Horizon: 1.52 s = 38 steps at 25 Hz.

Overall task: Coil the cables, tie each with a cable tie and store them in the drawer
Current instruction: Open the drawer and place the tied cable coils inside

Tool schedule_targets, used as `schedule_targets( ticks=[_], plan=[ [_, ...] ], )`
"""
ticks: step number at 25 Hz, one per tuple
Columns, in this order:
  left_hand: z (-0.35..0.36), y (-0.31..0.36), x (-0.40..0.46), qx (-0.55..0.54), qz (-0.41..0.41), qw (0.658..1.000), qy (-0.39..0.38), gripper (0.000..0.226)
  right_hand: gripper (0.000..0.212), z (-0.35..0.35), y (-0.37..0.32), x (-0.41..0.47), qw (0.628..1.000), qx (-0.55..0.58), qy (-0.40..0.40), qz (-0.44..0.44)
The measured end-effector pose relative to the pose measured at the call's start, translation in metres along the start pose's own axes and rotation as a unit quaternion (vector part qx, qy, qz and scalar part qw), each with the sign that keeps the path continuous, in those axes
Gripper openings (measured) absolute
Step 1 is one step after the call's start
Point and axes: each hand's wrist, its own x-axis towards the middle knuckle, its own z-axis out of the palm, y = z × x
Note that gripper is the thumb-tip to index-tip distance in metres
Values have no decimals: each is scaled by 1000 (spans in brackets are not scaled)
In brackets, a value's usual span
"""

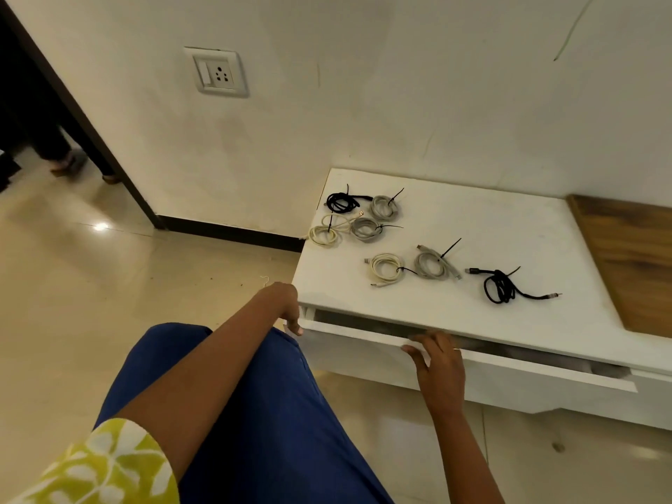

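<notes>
Drawer [472, 361] ajar, both hands [436, 358] curled over its front edge; tied cables [389, 269] above.

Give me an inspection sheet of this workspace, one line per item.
Surface: white cabinet top, wooden panel at its right end.
Job's things: seven coiled cables, each tied; drawer slightly open.
Clutter: nothing seen.
Hands: left hand at the drawer's left corner; right hand, fingers over the drawer front's top edge.
Cables: four at back left, among them a black coil; three in front, among them a black one.
Surroundings: wall socket, tiled floor, doorway at left.
</notes>
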Motion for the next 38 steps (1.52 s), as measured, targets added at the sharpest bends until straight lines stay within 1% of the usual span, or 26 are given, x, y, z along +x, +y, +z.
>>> schedule_targets(
  ticks=[1, 2, 4, 5, 7, 9, 11, 13, 14, 16, 19, 21, 24, 27, 30, 32, 36, 38],
  plan=[
    [2, 15, -7, 65, -4, 997, 36, 54, 17, -3, 5, -3, 1000, 7, -17, 9],
    [7, 32, -13, 99, 3, 992, 76, 45, 15, -6, 9, -5, 999, 18, -35, 22],
    [23, 65, -21, 117, 60, 983, 131, 29, 7, -14, 16, -4, 993, 52, -74, 73],
    [32, 81, -23, 124, 96, 979, 128, 27, 6, -17, 19, -3, 988, 60, -98, 107],
    [46, 105, -23, 147, 153, 973, 85, 28, 10, -23, 24, 1, 978, 33, -140, 152],
    [51, 113, -23, 167, 186, 966, 70, 29, 14, -27, 25, 4, 964, 14, -184, 192],
    [55, 114, -20, 187, 200, 957, 93, 28, 13, -31, 23, 6, 944, 49, -227, 235],
    [60, 114, -20, 208, 211, 950, 95, 27, 12, -35, 23, 13, 911, 112, -278, 285],
    [63, 114, -19, 210, 214, 951, 81, 27, 14, -38, 23, 16, 890, 135, -305, 310],
    [68, 113, -18, 204, 214, 955, 24, 28, 21, -45, 21, 17, 856, 144, -351, 351],
    [70, 113, -20, 171, 197, 963, -60, 27, 29, -51, 16, 16, 825, 107, -399, 385],
    [71, 113, -24, 158, 190, 965, -88, 26, 34, -53, 14, 17, 809, 73, -428, 396],
    [73, 115, -33, 173, 193, 962, -90, 36, 45, -54, 9, 20, 787, -5, -480, 389],
    [73, 116, -34, 178, 183, 960, -118, 39, 52, -53, 10, 17, 778, -29, -497, 384],
    [78, 117, -30, 163, 177, 958, -155, 41, 51, -54, 9, 11, 767, -30, -518, 377],
    [83, 111, -30, 149, 177, 955, -184, 38, 46, -54, 7, 7, 762, -42, -536, 362],
    [90, 94, -20, 62, 173, 956, -227, 37, 36, -53, 0, 5, 761, -62, -563, 318],
    [85, 91, -15, -16, 180, 959, -216, 35, 35, -55, -4, 8, 761, -59, -572, 301]
  ],
)
